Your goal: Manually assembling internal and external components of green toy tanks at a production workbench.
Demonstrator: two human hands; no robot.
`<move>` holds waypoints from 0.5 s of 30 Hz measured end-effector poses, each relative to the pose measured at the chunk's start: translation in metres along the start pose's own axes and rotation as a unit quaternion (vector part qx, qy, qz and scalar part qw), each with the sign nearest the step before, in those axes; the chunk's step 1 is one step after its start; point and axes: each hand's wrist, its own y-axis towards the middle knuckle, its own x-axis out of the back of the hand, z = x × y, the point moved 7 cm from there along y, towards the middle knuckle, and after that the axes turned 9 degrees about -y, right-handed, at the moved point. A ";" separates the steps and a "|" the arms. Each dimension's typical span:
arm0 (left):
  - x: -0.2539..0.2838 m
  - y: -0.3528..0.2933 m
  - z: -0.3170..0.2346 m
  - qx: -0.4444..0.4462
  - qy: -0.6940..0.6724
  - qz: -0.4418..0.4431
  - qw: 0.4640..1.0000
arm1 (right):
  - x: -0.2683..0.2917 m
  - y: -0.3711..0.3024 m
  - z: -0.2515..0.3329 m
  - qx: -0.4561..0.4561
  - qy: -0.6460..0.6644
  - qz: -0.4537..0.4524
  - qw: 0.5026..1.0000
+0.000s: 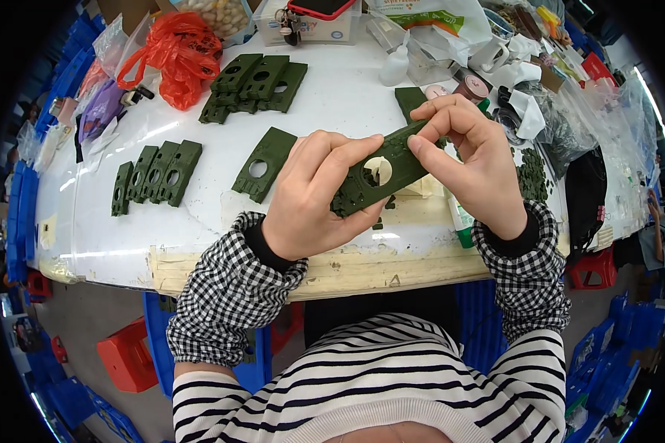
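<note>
My left hand (321, 188) is closed round the near-left end of a dark green plastic toy tank hull (401, 166), thumb below and fingers above. The hull is tilted over the table, with a round hole through it. My right hand (473, 148) pinches at its far right end, thumb and forefinger against the plastic; whether a small part is between those fingertips is hidden. To the left of my left hand lies a matching hull (279, 153) with a round hole. Behind my right fingers, another green piece (408, 102) lies partly covered.
Several green hulls stand in a row (155, 176) at the left, others in a stack (253, 83) farther back. A red plastic bag (176, 55) is at the back left. Small green parts (532, 177) lie right. A green-capped white tube (462, 221) is beside my right wrist.
</note>
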 end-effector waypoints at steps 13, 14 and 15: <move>0.000 -0.002 -0.001 -0.019 -0.003 -0.014 1.000 | 0.000 -0.001 0.003 0.012 -0.002 0.011 1.000; 0.000 -0.002 -0.001 -0.019 -0.002 -0.013 1.000 | 0.000 -0.002 0.003 0.015 -0.003 0.012 1.000; 0.000 -0.002 -0.001 -0.019 -0.002 -0.012 1.000 | 0.000 -0.002 0.003 0.018 -0.003 0.013 1.000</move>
